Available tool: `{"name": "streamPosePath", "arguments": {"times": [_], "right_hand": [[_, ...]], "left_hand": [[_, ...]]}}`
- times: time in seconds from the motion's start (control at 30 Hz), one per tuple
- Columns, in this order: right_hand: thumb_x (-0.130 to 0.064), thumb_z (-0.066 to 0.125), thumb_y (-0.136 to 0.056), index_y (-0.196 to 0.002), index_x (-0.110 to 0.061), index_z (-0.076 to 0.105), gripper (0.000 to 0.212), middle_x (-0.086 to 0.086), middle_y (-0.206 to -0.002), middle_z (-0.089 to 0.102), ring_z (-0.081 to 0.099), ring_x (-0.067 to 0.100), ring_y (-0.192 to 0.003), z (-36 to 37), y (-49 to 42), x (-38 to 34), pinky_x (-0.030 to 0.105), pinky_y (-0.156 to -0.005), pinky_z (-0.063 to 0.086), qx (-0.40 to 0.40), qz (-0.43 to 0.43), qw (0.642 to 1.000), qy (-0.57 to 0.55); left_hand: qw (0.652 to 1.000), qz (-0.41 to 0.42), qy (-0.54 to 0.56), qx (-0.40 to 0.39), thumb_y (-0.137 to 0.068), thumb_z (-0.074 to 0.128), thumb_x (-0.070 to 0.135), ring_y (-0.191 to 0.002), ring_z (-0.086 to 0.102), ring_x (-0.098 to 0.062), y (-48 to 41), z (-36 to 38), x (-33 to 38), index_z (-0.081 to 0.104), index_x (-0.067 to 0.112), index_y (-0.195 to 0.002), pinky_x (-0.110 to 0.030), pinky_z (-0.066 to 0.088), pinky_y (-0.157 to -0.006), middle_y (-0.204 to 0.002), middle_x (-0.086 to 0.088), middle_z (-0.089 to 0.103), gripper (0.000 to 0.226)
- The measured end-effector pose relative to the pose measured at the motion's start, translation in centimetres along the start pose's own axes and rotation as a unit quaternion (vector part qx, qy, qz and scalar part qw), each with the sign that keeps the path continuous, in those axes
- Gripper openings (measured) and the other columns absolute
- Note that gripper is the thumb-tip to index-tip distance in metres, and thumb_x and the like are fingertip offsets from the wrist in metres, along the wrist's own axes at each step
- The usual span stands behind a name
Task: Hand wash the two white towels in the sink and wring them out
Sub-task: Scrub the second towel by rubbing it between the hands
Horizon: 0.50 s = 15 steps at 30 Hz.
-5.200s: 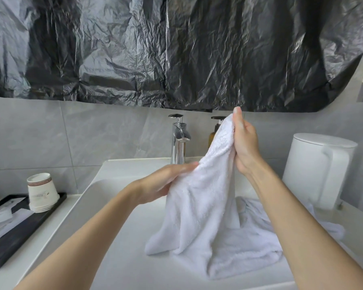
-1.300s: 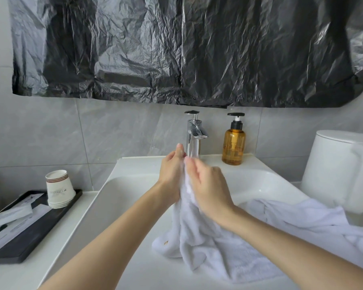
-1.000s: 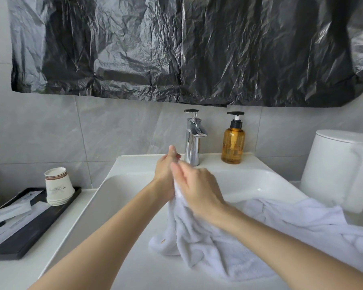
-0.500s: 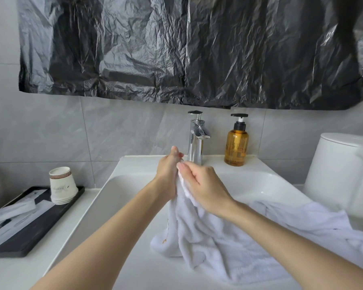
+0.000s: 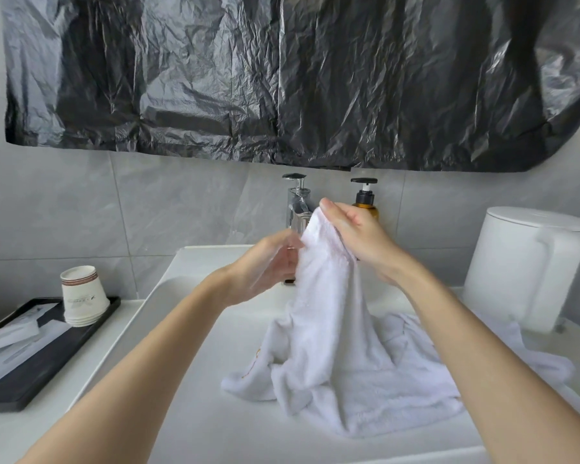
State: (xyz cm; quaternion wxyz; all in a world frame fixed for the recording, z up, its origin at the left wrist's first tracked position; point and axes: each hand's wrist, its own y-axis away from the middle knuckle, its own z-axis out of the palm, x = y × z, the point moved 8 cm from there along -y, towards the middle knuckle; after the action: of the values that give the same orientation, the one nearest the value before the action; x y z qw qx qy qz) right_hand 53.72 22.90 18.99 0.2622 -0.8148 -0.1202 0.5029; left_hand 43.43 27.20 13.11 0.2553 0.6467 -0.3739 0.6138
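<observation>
item: sink [image 5: 215, 413], white, nearest, well below both sets of fingers. item: held towel [image 5: 329, 329], white; its lower end is heaped in the sink below the fingers, and its upper end is drawn up into a column with the long axis near vertical, running from the heap to the right hand [image 5: 355, 236]. item: second towel [image 5: 546, 363], below and right of the right fingers [image 5: 332, 209], spread over the sink's right side under the forearm. right fingers: clamped on the column's top end. item: left hand [image 5: 268, 266], blurred; left fingers [image 5: 288, 249] lie against the column's left side just below the right fingers, and whether they pinch it cannot be told. judgement: the left hand is nearer the column's mid-length, so a downward stroke or rub looks like its job. left of the fingers, well apart: paper cups [image 5: 82, 296] on a black tray [image 5: 47, 356] on the surface. just behind the fingers: faucet [image 5: 297, 202], soap bottle [image 5: 365, 199]. change: half a second ago both hands met at the towel's top; now the right is higher, the left lower.
</observation>
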Motion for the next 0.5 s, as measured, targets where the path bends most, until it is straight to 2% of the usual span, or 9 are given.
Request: {"name": "streamPosePath", "arguments": {"times": [0.1, 0.2, 0.23, 0.3, 0.33, 0.37, 0.4, 0.47, 0.5], "right_hand": [[-0.035, 0.043, -0.102, -0.082, -0.01, 0.056, 0.034, -0.012, -0.059, 0.049, 0.043, -0.003, -0.055, 0.1, 0.1, 1.1, 0.011, -0.055, 0.033, -0.038, 0.052, 0.998, -0.007], [-0.045, 0.049, -0.097, -0.096, -0.019, 0.062, 0.029, -0.004, -0.079, 0.058, 0.052, 0.006, -0.072, 0.8, 0.3, 2.7, 0.022, -0.066, 0.042, -0.088, 0.11, 0.99, -0.007], [-0.051, 0.051, -0.094, -0.097, -0.019, 0.062, 0.034, -0.003, -0.081, 0.057, 0.053, 0.008, -0.075, 1.1, 0.4, 3.4, 0.025, -0.07, 0.042, -0.101, 0.131, 0.986, 0.002], [-0.07, 0.054, -0.08, -0.106, -0.009, 0.064, 0.067, -0.001, -0.087, 0.055, 0.051, 0.012, -0.081, 1.7, 0.8, 4.4, 0.03, -0.078, 0.04, -0.144, 0.161, 0.976, 0.019], [-0.08, 0.054, -0.072, -0.11, -0.007, 0.064, 0.083, -0.003, -0.09, 0.056, 0.051, 0.011, -0.085, 2.2, 1.2, 4.9, 0.03, -0.081, 0.039, -0.182, 0.172, 0.967, 0.034], [-0.086, 0.054, -0.066, -0.109, -0.01, 0.065, 0.088, -0.008, -0.093, 0.059, 0.053, 0.007, -0.089, 2.7, 1.7, 5.4, 0.028, -0.085, 0.04, -0.219, 0.185, 0.956, 0.058], [-0.085, 0.056, -0.067, -0.1, -0.013, 0.067, 0.08, -0.013, -0.092, 0.062, 0.056, 0.003, -0.089, 3.0, 2.1, 5.9, 0.024, -0.086, 0.041, -0.255, 0.19, 0.944, 0.088], [-0.062, 0.064, -0.081, -0.08, -0.018, 0.061, 0.045, -0.022, -0.074, 0.065, 0.06, -0.004, -0.074, 3.2, 3.0, 6.1, 0.012, -0.073, 0.043, -0.303, 0.192, 0.925, 0.126], [-0.05, 0.068, -0.084, -0.081, -0.017, 0.062, 0.033, -0.02, -0.075, 0.068, 0.064, -0.002, -0.076, 2.9, 3.1, 6.5, 0.013, -0.073, 0.047, -0.309, 0.195, 0.921, 0.135]], "left_hand": [[0.999, 0.013, 0.016, 0.033, -0.076, 0.048, 0.022, -0.077, 0.046, -0.019, 0.4, -0.7, 0.7, 0.052, 0.007, -0.091, -0.032, 0.036, -0.077, -0.081, -0.005, 0.054, 0.022], [0.995, 0.029, 0.004, 0.091, -0.088, 0.044, 0.014, -0.068, 0.054, -0.011, 1.0, -2.0, 1.6, 0.052, 0.016, -0.08, -0.028, 0.037, -0.068, -0.074, 0.002, 0.06, 0.012], [0.993, 0.041, 0.003, 0.11, -0.088, 0.045, 0.015, -0.065, 0.052, -0.01, 1.2, -2.6, 1.9, 0.047, 0.017, -0.078, -0.028, 0.036, -0.065, -0.073, 0.001, 0.058, 0.011], [0.984, 0.065, 0.002, 0.165, -0.086, 0.051, 0.017, -0.062, 0.051, -0.01, 1.6, -4.1, 2.7, 0.043, 0.02, -0.079, -0.026, 0.036, -0.06, -0.073, 0.0, 0.054, 0.011], [0.978, 0.077, 0.005, 0.195, -0.089, 0.051, 0.015, -0.06, 0.051, -0.008, 1.9, -4.9, 3.0, 0.043, 0.021, -0.079, -0.025, 0.036, -0.058, -0.071, 0.003, 0.054, 0.013], [0.97, 0.09, 0.004, 0.224, -0.091, 0.05, 0.015, -0.06, 0.05, -0.008, 2.2, -5.8, 3.3, 0.043, 0.023, -0.08, -0.024, 0.035, -0.056, -0.07, 0.005, 0.052, 0.016], [0.962, 0.1, -0.001, 0.255, -0.091, 0.051, 0.016, -0.06, 0.046, -0.009, 2.5, -6.6, 3.5, 0.043, 0.024, -0.079, -0.025, 0.033, -0.055, -0.07, 0.005, 0.05, 0.017], [0.94, 0.119, -0.001, 0.321, -0.091, 0.052, 0.019, -0.059, 0.037, -0.009, 3.4, -8.2, 4.0, 0.041, 0.026, -0.076, -0.025, 0.026, -0.051, -0.067, 0.007, 0.041, 0.02], [0.924, 0.13, 0.004, 0.359, -0.092, 0.051, 0.018, -0.058, 0.035, -0.008, 3.9, -9.0, 4.3, 0.041, 0.025, -0.075, -0.024, 0.025, -0.048, -0.065, 0.009, 0.039, 0.021]]}}
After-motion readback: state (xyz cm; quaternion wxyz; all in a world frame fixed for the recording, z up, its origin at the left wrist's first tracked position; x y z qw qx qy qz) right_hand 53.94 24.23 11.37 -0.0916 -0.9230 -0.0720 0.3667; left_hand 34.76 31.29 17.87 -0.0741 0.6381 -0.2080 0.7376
